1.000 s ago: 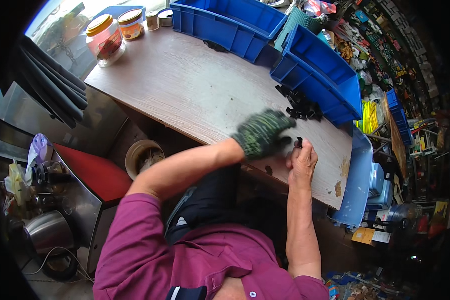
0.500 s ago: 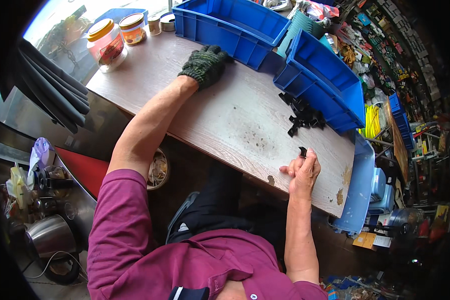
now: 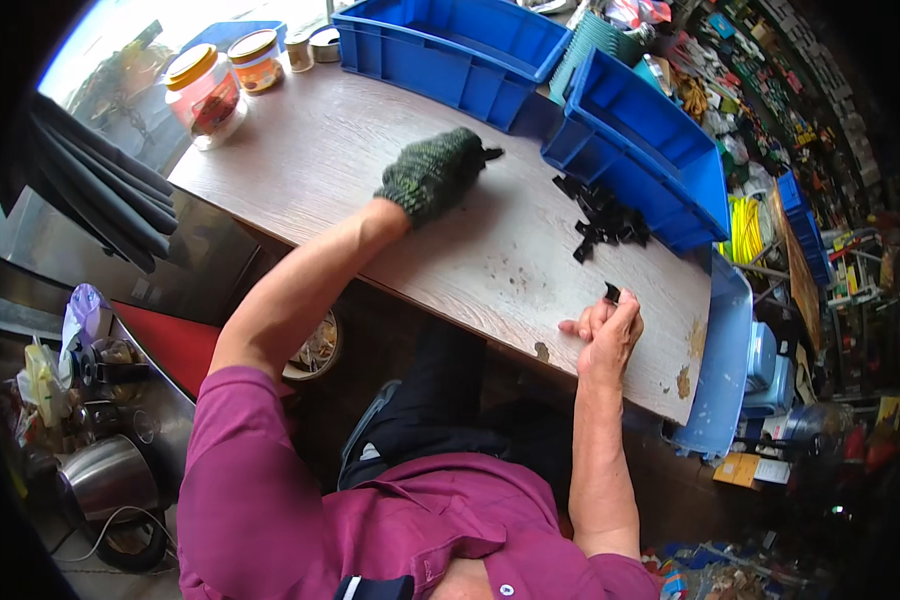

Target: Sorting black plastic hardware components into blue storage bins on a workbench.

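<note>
My left hand [image 3: 433,175], in a dark green knitted glove, is over the middle of the table [image 3: 300,165]. Its fingers are closed, and a small black piece [image 3: 492,154] sticks out past their tips. Bare and near the table's front right, my right hand [image 3: 610,332] pinches another small black piece [image 3: 612,292] between thumb and forefinger. A loose heap of black pieces [image 3: 610,220], seemingly plastic, lies beyond it, against the right blue crate. Their exact kind is too small to tell.
Two blue plastic crates [image 3: 450,75] [image 3: 642,150] line the table's far side. A clear jar [image 3: 205,98], an orange-labelled tub [image 3: 257,65] and small tins stand at the far left. A light blue bin [image 3: 715,365] adjoins the right edge. Below the front edge sits a round bucket [image 3: 315,350].
My left hand has moved from beside the far crate toward me and to the right, a black piece now showing at its fingertips. My right hand keeps its pinch almost in place.
</note>
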A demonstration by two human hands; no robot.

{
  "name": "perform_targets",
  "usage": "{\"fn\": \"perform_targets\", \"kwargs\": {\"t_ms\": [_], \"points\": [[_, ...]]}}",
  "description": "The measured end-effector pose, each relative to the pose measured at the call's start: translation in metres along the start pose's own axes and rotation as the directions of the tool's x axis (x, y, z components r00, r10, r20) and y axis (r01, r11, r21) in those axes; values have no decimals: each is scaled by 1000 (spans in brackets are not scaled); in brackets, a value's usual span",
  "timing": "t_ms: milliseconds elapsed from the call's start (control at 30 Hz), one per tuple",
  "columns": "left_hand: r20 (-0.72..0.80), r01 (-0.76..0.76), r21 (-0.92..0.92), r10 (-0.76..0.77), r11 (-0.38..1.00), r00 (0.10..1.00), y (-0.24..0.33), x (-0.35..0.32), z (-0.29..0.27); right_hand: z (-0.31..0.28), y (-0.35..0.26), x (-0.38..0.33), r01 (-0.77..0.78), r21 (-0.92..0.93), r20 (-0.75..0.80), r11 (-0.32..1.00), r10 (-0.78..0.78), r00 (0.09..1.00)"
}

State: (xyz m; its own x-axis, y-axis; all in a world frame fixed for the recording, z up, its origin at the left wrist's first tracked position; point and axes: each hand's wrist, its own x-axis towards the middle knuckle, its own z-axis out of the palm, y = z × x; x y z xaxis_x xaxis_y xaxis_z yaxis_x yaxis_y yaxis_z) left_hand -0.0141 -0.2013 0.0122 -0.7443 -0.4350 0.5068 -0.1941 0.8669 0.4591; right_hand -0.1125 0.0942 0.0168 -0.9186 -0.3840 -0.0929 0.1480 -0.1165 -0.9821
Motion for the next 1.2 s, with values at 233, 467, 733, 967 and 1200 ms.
{"fn": "perform_targets", "kwargs": {"t_ms": [233, 467, 733, 967, 1200], "points": [[213, 19, -564, 123, 826, 969, 103, -62, 29, 11, -5, -2, 11, 16, -60, 1000, -10, 998], [266, 143, -620, 35, 772, 963, 151, -63, 41, 4, -6, -4, 47, -24, -93, 999, -49, 994], [150, -30, -542, 132, 840, 980, 144, -72, 60, 4, -1, -2, 303, -144, -41, 942, -312, 949], [175, 317, -693, -275, 647, 945, 200, -71, 78, -17, 11, 2, 401, -383, -29, 832, -445, 895], [269, 337, -703, -206, 626, 941, 197, -72, 72, -13, 2, -1, 291, -186, -47, 938, -305, 951]]}}
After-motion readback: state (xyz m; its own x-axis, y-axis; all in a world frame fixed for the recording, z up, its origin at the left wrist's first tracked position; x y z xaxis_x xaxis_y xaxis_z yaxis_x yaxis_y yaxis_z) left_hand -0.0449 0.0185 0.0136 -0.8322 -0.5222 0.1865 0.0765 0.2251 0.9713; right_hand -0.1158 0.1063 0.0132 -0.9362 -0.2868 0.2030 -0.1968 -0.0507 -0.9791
